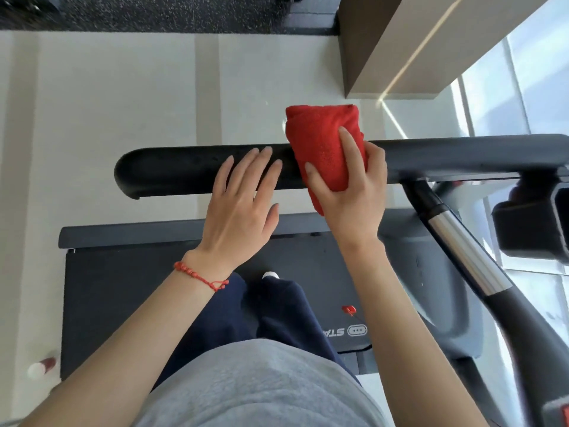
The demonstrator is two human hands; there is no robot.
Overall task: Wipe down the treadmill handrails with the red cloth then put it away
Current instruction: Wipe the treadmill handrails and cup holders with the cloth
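Observation:
A dark padded treadmill handrail (172, 171) runs across the middle of the head view. The folded red cloth (323, 143) is draped over the rail, right of its middle. My right hand (351, 195) presses on the cloth's near side, fingers spread over it and thumb underneath. My left hand (243, 201), with a red bracelet at the wrist, rests flat just left of the cloth, fingertips touching the rail and holding nothing.
The treadmill deck (123, 288) lies below, with my legs standing on it. A silver and black upright (462, 245) slants down at the right. A beige column (415, 47) stands at the upper right. A small red and white object (41, 366) lies on the floor at the left.

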